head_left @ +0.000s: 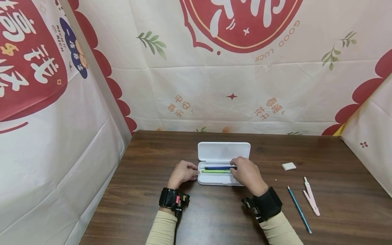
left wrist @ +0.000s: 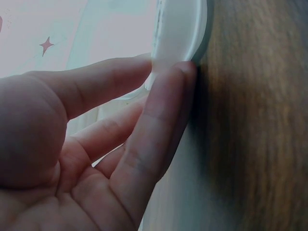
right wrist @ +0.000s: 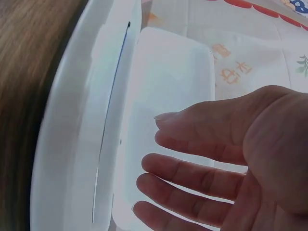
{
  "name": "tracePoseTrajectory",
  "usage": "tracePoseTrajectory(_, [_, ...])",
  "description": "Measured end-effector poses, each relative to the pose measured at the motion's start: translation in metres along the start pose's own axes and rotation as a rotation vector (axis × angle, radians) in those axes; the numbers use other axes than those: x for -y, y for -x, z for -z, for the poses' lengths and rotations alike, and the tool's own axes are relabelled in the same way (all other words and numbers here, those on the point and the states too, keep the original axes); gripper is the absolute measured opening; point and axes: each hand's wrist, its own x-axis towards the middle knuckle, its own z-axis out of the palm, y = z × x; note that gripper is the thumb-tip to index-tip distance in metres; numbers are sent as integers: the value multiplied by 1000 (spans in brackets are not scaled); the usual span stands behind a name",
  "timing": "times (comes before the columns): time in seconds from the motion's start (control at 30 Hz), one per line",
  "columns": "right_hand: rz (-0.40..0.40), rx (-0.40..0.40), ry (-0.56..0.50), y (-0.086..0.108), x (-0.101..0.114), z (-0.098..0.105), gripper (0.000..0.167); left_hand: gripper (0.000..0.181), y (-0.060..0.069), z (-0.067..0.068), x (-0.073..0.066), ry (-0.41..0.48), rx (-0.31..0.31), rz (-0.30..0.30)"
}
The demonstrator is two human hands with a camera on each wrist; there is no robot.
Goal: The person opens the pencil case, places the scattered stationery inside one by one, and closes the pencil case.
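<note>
A white pencil case (head_left: 225, 182) lies on the table with its lid (head_left: 224, 151) tipped back. In its tray are a dark blue pen (head_left: 217, 168) and a light green pen or pencil (head_left: 215, 171). My left hand (head_left: 183, 173) grips the case's left end; in the left wrist view the thumb and fingertips (left wrist: 166, 91) meet the rim. Over the right end is my right hand (head_left: 246, 172), near the blue pen's end. The right wrist view shows its fingers (right wrist: 192, 180) loosely bent and spread, with nothing visible between them.
On the wooden table (head_left: 147, 153), right of the case, lie a white eraser (head_left: 289, 166), a blue pencil (head_left: 299, 209) and a pale pink compass (head_left: 311, 199). Printed cloth (head_left: 208, 92) hangs behind the table and along both sides.
</note>
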Motion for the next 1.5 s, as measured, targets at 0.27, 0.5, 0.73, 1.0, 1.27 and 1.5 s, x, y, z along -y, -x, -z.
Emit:
tracePoseTrajectory(0.27, [-55, -12, -16, 5, -7, 8, 21, 20, 0, 0, -1, 18, 2, -3])
tracePoseTrajectory(0.5, [-66, -29, -16, 10, -16, 12, 21, 22, 2, 0, -1, 5, 4, 3])
tracePoseTrajectory(0.73, [-104, -28, -15, 13, -24, 16, 24, 22, 1, 1, -1, 25, 9, -5])
tracePoseTrajectory(1.0, [-130, -13, -35, 20, -31, 19, 28, 22, 1, 0, -1, 15, 9, -1])
tracePoseTrajectory(1.27, [-158, 17, -31, 25, -36, 22, 28, 21, 2, -2, -1, 25, 8, -1])
tracePoseTrajectory(1.5, [-170, 11, -30, 32, -48, 24, 24, 22, 3, 0, -1, 30, 8, -10])
